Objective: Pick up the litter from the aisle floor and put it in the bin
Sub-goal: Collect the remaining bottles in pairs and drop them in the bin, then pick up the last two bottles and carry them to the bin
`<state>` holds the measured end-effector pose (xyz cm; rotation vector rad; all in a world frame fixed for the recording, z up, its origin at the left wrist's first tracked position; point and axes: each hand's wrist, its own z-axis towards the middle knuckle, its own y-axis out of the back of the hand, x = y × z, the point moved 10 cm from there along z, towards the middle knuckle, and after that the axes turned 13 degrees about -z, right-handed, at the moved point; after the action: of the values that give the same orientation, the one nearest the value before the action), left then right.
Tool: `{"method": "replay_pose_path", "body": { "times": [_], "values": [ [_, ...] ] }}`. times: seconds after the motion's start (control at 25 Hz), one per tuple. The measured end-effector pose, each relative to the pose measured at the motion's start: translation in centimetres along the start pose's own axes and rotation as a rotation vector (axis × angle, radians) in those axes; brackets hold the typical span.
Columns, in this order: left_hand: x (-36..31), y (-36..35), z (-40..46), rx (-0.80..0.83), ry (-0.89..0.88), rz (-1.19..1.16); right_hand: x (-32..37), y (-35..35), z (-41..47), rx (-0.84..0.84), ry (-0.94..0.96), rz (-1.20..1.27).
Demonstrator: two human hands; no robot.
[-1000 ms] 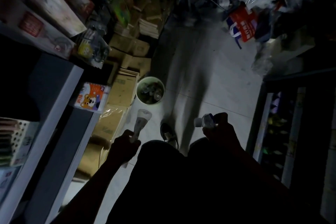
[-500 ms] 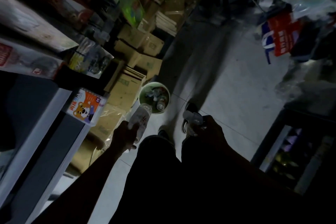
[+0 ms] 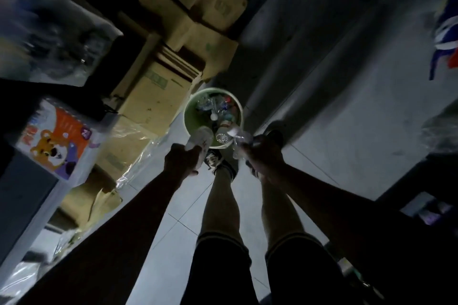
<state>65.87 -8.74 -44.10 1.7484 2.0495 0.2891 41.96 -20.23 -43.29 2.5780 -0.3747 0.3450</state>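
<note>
1. Both hands have come forward since a moment ago, from out beside the knees to right over the near rim of the bin, and the bin itself now sits just ahead of the toes
2. The left hand grips a pale plastic bottle, fingers curled round its lower part, its far end poking over the bin's edge
3. The right hand clutches a clear crumpled bottle, which also overhangs the rim; the picture is too dim and smeared to say just how the fingers wrap it
4. Inside the bin, earlier litter already lies in a heap: bottles and caps, as far as the gloom allows
5. A dark shoe stands on the aisle floor just short of the bin, between the two hands
6. Cardboard boxes are stacked to the left, right against the bin
7. By my reading, the carry is done and the drop is all that's left for these two; neither bottle has been let go yet
</note>
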Motion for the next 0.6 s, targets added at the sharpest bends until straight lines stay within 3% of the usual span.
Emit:
{"method": "replay_pose_path", "body": {
  "times": [0.2, 0.28, 0.44, 0.52, 0.56, 0.6],
  "values": [
    [-0.9, -0.9, 10.0, -0.048, -0.093, 0.11, 1.2, -7.6, 10.3, 0.088, -0.236, 0.446],
    [-0.4, -0.7, 11.2, -0.04, -0.091, 0.155, 0.5, -8.5, 11.2, 0.063, -0.245, 0.445],
    [0.8, 0.5, 7.6, 0.054, -0.109, 0.194, -3.2, -9.0, 5.5, 0.192, -0.24, 0.065],
    [0.8, 1.5, 4.2, 0.095, -0.149, 0.272, -4.0, -7.5, 1.1, 0.206, -0.119, -0.157],
    [0.5, 2.3, 2.1, 0.099, -0.174, 0.313, -3.3, -6.5, -1.1, 0.187, 0.031, -0.307],
    [0.1, 2.9, 0.1, 0.097, -0.198, 0.348, -3.1, -5.4, -2.4, 0.113, 0.113, -0.381]
  ]
}}
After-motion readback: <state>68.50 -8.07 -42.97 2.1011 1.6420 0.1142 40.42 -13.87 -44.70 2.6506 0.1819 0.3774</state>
